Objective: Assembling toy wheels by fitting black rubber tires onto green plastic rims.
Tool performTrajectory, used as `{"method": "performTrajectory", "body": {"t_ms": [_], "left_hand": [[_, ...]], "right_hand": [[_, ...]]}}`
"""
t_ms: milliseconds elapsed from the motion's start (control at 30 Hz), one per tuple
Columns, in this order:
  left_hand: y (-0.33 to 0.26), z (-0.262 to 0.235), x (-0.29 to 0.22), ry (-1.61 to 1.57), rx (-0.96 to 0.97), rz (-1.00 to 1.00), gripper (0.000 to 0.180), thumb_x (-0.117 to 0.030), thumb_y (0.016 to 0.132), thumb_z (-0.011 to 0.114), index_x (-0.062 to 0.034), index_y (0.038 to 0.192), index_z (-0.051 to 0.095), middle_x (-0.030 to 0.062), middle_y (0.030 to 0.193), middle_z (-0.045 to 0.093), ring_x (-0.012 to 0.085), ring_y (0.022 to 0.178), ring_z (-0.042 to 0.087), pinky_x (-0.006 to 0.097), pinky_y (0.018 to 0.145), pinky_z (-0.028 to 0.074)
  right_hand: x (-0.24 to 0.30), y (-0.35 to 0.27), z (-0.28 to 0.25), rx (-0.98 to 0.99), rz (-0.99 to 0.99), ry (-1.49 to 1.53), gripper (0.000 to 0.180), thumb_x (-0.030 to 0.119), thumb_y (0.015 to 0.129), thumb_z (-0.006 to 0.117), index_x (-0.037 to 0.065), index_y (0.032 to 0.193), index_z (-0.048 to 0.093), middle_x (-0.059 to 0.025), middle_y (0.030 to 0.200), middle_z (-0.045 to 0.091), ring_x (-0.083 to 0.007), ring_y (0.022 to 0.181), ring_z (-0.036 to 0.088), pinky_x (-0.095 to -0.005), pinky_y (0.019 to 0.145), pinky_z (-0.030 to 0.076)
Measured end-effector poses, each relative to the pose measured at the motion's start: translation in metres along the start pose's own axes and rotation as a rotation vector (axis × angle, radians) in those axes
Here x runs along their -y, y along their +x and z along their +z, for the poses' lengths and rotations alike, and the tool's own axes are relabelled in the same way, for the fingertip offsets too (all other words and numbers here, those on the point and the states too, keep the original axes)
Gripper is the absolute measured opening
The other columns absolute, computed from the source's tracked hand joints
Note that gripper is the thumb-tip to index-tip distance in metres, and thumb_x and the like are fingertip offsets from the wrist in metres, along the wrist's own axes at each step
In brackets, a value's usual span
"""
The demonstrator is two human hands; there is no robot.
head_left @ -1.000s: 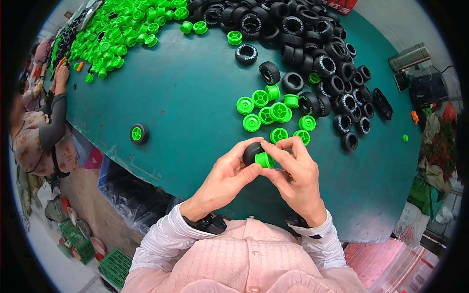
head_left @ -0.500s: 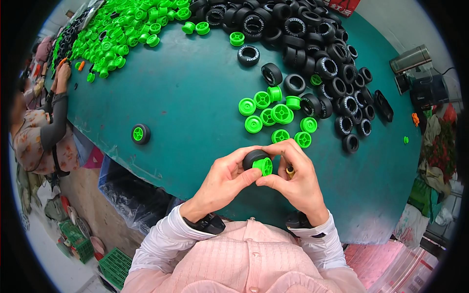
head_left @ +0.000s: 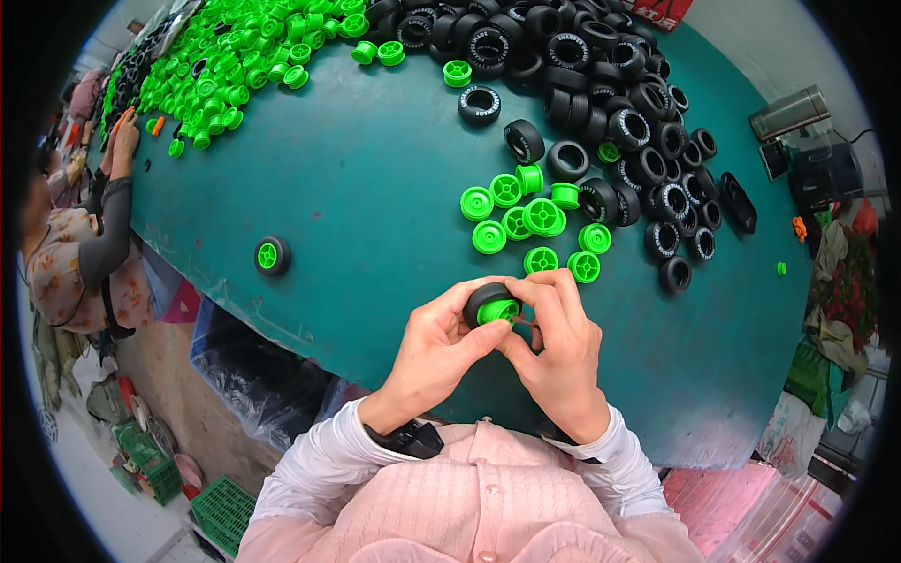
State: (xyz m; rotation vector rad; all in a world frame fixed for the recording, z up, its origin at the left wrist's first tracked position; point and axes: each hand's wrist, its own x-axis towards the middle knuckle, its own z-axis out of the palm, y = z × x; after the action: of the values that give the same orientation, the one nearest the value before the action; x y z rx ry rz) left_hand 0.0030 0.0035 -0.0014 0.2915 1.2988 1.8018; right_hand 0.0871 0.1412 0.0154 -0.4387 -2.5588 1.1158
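Observation:
Close in front of me, my left hand [head_left: 424, 349] is closed around a small black toy tire [head_left: 479, 297]. A green wheel rim [head_left: 496, 313] sits partly inside the tire, its thumb-side edge pressed by my left thumb. My right hand [head_left: 560, 349] touches the tire's upper edge with its fingers. Between that hand's thumb and fingers is a thin brownish tool [head_left: 525, 323], its tip at the rim; most of it is hidden by the fingers. Just beyond my hands lie several loose green rims [head_left: 543, 218].
A heap of black tires [head_left: 568, 52] fills the far right, and a heap of green rims [head_left: 225, 66] the far left. One finished-looking wheel [head_left: 272, 255] lies at left on the green table [head_left: 375, 206]. Another person [head_left: 89, 249] works at the left edge. A metal flask [head_left: 788, 113] lies at right.
The rim has tilted within the tire, and more of the tire's opening shows. My right hand has turned and drawn its thumb and fingers together, bringing the thin tool against the rim.

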Motion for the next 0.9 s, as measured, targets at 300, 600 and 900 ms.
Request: {"method": "performTrajectory", "body": {"t_ms": [300, 600, 900], "left_hand": [[0.001, -0.003, -0.010, -0.066, 0.077, 0.014, 0.055, -0.013, 0.102, 0.058, 0.0046, 0.148, 0.034, 0.0158, 0.134, 0.057, 0.0228, 0.121, 0.060, 0.038, 0.101, 0.051], [0.003, -0.013, -0.015, -0.150, 0.052, -0.139, 0.048, -0.016, 0.100, 0.063, 0.0039, 0.141, 0.045, 0.0137, 0.128, 0.059, 0.0213, 0.104, 0.068, 0.036, 0.089, 0.059], [0.010, 0.006, -0.011, -0.004, -0.028, 0.075, 0.050, -0.001, 0.096, 0.063, 0.0002, 0.144, 0.047, 0.0096, 0.123, 0.060, 0.0154, 0.108, 0.062, 0.030, 0.085, 0.057]], "right_hand": [[-0.012, 0.008, -0.019, 0.148, 0.192, 0.442, 0.039, 0.005, 0.077, 0.080, 0.003, 0.112, 0.064, -0.0065, 0.104, 0.060, -0.0089, 0.061, 0.053, -0.0264, 0.051, 0.043], [-0.003, 0.000, -0.010, -0.089, -0.149, 0.125, 0.051, -0.014, 0.072, 0.065, 0.009, 0.118, 0.068, -0.0100, 0.108, 0.056, -0.0132, 0.063, 0.057, -0.0271, 0.054, 0.047], [-0.027, 0.007, -0.012, 0.112, 0.269, 0.634, 0.034, 0.001, 0.088, 0.068, 0.000, 0.121, 0.063, -0.0049, 0.100, 0.062, -0.0059, 0.067, 0.048, -0.0226, 0.062, 0.042]]}}
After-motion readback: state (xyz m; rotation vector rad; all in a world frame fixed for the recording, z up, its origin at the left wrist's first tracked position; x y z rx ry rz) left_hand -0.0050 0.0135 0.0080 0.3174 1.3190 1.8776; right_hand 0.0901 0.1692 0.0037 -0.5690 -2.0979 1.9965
